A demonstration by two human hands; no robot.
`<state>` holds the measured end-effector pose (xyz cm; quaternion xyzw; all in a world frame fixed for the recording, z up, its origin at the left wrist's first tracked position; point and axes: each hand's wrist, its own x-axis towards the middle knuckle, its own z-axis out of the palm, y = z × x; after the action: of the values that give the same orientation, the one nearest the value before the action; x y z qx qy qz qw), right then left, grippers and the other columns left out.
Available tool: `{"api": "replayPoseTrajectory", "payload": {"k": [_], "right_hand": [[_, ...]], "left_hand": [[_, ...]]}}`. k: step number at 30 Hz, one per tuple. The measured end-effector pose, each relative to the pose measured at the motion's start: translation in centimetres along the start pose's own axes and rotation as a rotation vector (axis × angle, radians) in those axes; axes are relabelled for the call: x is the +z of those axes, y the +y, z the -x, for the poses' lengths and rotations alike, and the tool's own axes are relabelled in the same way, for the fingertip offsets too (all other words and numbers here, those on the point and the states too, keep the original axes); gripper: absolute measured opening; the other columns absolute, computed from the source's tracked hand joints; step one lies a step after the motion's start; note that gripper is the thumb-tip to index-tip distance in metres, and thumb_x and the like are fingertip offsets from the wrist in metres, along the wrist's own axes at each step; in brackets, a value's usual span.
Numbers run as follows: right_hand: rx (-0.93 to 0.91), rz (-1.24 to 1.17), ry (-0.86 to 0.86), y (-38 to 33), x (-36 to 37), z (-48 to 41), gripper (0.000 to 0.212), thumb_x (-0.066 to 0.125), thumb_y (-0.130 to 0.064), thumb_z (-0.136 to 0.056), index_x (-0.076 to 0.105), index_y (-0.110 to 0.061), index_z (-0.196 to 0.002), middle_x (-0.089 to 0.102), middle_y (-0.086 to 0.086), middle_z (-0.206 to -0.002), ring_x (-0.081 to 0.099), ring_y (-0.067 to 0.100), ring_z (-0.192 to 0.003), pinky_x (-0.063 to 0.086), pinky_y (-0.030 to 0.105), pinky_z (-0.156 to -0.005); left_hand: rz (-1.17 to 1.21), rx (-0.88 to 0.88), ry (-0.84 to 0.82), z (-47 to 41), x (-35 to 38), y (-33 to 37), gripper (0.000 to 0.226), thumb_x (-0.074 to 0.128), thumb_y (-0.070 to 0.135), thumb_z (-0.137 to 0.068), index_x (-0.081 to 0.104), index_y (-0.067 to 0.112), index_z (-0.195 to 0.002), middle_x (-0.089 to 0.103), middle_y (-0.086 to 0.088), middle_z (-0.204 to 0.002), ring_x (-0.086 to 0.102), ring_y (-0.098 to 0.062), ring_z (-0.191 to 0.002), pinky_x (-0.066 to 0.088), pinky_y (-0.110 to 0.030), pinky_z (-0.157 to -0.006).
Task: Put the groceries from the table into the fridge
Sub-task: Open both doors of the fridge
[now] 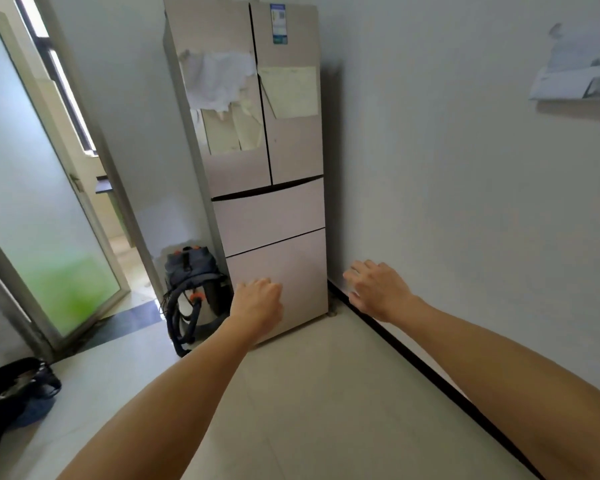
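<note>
A tall pale pink fridge [267,209] stands in the corner, with two upper doors and two drawers below, all closed. Papers and torn film cover the upper doors. Both my arms reach out toward it. My left hand [257,301] hangs in front of the bottom drawer, fingers loosely curled, holding nothing. My right hand [378,289] is spread with relaxed fingers to the right of the fridge, in front of the wall, and is empty. No groceries or table are in view.
A grey vacuum cleaner [193,285] with a black hose stands left of the fridge. A frosted glass door [42,209] is open at the left. Dark gear [18,386] lies on the floor at lower left. A white wall with black skirting [430,372] runs along the right.
</note>
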<state>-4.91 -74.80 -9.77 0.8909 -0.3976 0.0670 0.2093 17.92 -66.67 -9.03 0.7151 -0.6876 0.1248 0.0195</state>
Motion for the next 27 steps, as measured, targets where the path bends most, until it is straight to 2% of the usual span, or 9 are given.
{"api": "replayPoseTrajectory", "payload": {"k": [7, 15, 23, 27], "right_hand": [[0.003, -0.017, -0.043, 4.8, 7.9, -13.8, 0.039, 0.043, -0.038, -0.096, 0.051, -0.013, -0.124, 0.054, 0.009, -0.123, 0.053, 0.027, -0.11, 0.045, 0.037, -0.083], [-0.022, -0.093, -0.026, 11.1, 14.6, -31.5, 0.037, 0.043, -0.035, -0.097, 0.05, -0.012, -0.125, 0.053, 0.009, -0.123, 0.052, 0.026, -0.11, 0.043, 0.037, -0.084], [-0.055, -0.139, -0.068, 12.8, 21.1, -46.1, 0.035, 0.041, -0.036, -0.097, 0.053, -0.014, -0.121, 0.056, 0.007, -0.119, 0.055, 0.025, -0.106, 0.046, 0.036, -0.08], [0.025, -0.191, -0.091, 13.8, 24.2, -53.7, 0.037, 0.04, -0.036, -0.098, 0.051, -0.015, -0.126, 0.056, 0.005, -0.12, 0.056, 0.025, -0.106, 0.046, 0.037, -0.083]], "left_hand": [[-0.053, -0.002, 0.037, -14.4, 4.5, -3.7, 0.018, 0.043, 0.025, -0.092, 0.055, 0.015, -0.101, 0.057, -0.007, -0.107, 0.054, -0.029, -0.1, 0.037, -0.04, -0.084], [0.002, -0.093, 0.096, -31.5, 7.7, -9.0, 0.021, 0.043, 0.028, -0.094, 0.055, 0.016, -0.107, 0.059, -0.005, -0.11, 0.055, -0.026, -0.101, 0.038, -0.039, -0.086], [-0.053, -0.093, 0.071, -44.5, 11.8, -16.2, 0.02, 0.041, 0.027, -0.095, 0.053, 0.016, -0.107, 0.056, -0.005, -0.11, 0.053, -0.026, -0.102, 0.038, -0.039, -0.089], [-0.086, -0.071, 0.096, -52.4, 13.7, -20.6, 0.02, 0.041, 0.025, -0.095, 0.054, 0.015, -0.106, 0.056, -0.006, -0.11, 0.052, -0.027, -0.102, 0.037, -0.039, -0.089]]}}
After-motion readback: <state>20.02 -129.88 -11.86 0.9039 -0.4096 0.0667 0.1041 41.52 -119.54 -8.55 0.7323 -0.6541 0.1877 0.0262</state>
